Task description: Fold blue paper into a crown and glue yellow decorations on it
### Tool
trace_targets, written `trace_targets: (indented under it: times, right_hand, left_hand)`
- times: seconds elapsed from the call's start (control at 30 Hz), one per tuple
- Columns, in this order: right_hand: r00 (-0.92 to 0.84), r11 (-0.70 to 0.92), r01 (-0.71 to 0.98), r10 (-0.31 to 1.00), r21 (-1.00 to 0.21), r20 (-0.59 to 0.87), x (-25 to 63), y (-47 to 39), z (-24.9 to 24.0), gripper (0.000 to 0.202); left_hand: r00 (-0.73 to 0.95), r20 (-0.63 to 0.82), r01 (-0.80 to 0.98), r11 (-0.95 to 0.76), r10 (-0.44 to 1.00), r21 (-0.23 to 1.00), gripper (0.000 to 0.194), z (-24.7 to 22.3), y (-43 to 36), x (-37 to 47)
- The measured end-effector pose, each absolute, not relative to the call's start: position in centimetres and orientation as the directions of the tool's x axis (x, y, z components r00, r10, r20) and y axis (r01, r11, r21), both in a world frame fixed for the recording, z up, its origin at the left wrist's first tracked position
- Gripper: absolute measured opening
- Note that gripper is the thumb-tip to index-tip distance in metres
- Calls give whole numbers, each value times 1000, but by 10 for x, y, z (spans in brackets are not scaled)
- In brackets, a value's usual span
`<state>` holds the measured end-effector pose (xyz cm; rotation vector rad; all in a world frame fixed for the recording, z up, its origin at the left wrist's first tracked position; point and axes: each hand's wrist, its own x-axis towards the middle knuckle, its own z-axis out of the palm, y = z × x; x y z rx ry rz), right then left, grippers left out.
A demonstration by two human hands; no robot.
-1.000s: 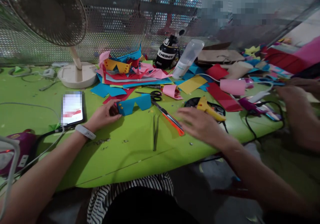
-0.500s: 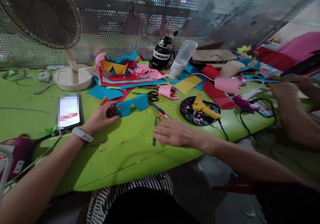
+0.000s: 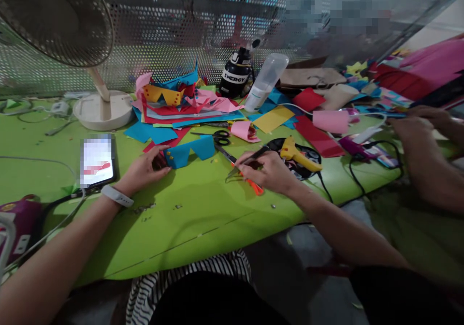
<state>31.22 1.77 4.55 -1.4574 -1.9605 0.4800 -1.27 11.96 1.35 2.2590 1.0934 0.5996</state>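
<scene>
My left hand (image 3: pixel 154 165) is closed on the end of a blue paper band (image 3: pixel 194 150) with notches cut in its lower edge and yellow dots near my fingers. The band stands on edge on the green table (image 3: pixel 203 209). In my right hand (image 3: pixel 270 170) is a pair of dark tweezers (image 3: pixel 250 159), gripped like a pen with the tips pointing left and down. Under that hand lies an orange-handled tool (image 3: pixel 255 186), partly covered. Black-handled scissors (image 3: pixel 221 138) rest just behind the band.
A yellow glue gun (image 3: pixel 299 155) lies on a round black dish (image 3: pixel 277 144) to the right. Coloured paper (image 3: pixel 206 112) is piled behind, near a black bottle (image 3: pixel 235 76). At left are a phone (image 3: pixel 97 160) and a fan (image 3: pixel 103 110). Another person's hands (image 3: pixel 413 126) are at far right.
My right hand has moved up and right, and the tweezers have turned from upright to a slant, tips down-left. More of the orange tool shows. My left hand keeps hold of the band.
</scene>
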Motion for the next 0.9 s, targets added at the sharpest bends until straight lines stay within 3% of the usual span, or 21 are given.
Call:
trace_targets:
  times: [0.1,0.2,0.43,0.9]
  right_hand:
    - [-178,200,690,978,-695,105,314,20,45,15]
    - [-169,125,627,985,-769,23,314,26,43,16]
    - [-4,137,530,987,-837,159,307,40,28,25]
    - [-9,165,525,982,-835,188,303,41,11,26]
  left_hand:
    - [569,148,561,-514,808,649,64,13,120,-13]
    - [568,147,565,-514,809,645,64,14,120,-12]
    - [580,151,562,-527,801,637,62,15,120,-12]
    - [577,142,547,-510,804,663,62,16,118,-11]
